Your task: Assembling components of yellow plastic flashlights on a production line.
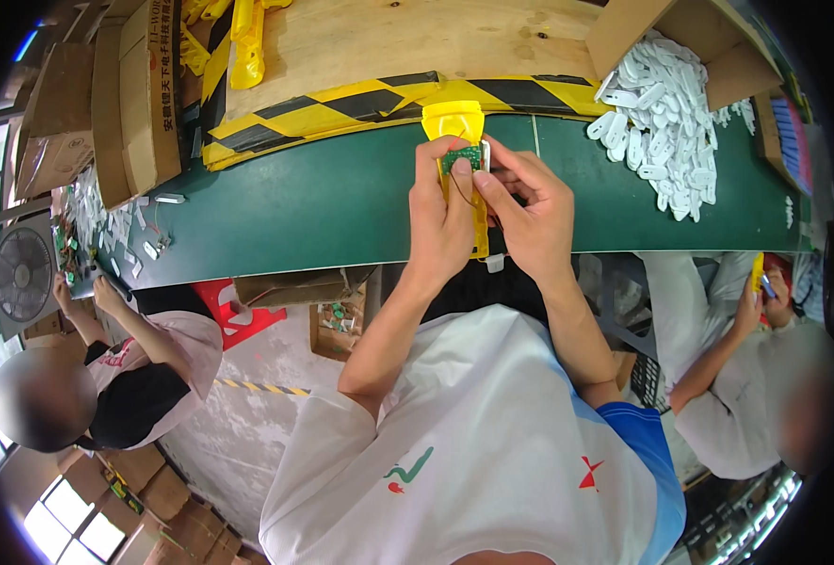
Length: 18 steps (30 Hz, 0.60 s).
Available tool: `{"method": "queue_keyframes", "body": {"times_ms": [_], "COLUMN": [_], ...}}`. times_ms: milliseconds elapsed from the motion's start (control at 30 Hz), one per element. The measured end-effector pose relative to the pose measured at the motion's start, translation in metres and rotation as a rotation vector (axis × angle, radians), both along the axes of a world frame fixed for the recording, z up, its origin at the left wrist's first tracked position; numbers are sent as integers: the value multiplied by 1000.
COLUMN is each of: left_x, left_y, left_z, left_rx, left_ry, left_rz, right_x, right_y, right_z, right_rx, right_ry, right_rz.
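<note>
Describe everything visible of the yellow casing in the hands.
The yellow casing looks like shiny plastic, with a wide flared head and long narrow body. Its head points away from the person, toward the striped tape. A green circuit board shows over the body; whether fixed is unclear. The left hand grips the casing; the right hand is beside it.

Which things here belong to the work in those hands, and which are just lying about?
In the work:
- yellow casing, in the left hand
- green circuit board, between both hands

Apparently lying about:
- fan
- cardboard box

Unclear: white pieces
</note>
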State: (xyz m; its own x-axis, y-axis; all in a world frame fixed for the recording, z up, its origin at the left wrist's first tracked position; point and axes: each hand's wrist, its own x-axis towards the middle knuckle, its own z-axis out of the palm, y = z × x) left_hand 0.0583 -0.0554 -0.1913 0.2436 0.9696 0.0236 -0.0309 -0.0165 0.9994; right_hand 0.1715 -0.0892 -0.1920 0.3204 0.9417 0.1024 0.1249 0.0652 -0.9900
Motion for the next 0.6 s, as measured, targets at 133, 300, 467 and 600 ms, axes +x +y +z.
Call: {"method": "queue_keyframes", "body": {"times_ms": [133, 300, 467, 600], "left_x": [2, 1, 4, 3], "left_y": [0, -2, 7, 2], "left_z": [3, 18, 6, 6], "left_rx": [-71, 79, 75, -56], "left_ry": [-62, 330, -70, -311], "left_rz": [11, 82, 116, 36], "right_x": [0, -9, -3, 8], "right_y": [3, -2, 2, 1], "right_z": [17, 40, 55, 37], "right_rx": [-191, 17, -49, -97], "right_ry": [218, -591, -537, -326], "right_rz": [-41, -191, -135, -70]}}
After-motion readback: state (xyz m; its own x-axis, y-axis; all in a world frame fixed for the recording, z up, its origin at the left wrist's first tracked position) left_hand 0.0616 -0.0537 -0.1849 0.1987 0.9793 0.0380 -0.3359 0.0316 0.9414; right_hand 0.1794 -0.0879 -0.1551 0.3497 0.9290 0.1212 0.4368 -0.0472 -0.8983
